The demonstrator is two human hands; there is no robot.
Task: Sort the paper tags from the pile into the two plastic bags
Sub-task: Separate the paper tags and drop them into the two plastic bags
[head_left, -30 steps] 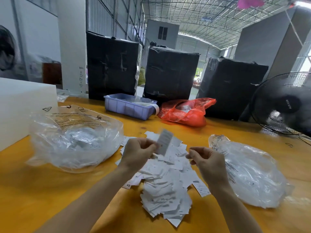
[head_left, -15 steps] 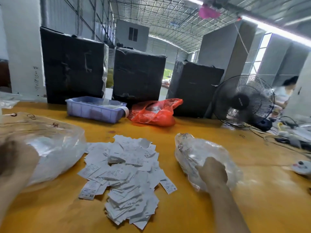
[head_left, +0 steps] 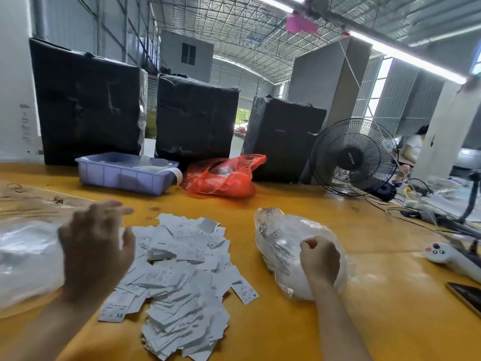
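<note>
Blurred left hand (head_left: 95, 246), fingers spread, hovers beside the tag pile (head_left: 179, 277); right hand (head_left: 319, 260), clenched, rests on the right bag (head_left: 278, 241).

Left hand (head_left: 95, 252) is smeared with motion blur, the left plastic bag (head_left: 24, 259) runs off the frame edge just as blurred, and the right hand (head_left: 319, 260) hides whatever its curled fingers might hold.

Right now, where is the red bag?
In the head view, the red bag lies at the far side of the yellow table, right of the purple tray and in front of the black-wrapped boxes.
</note>
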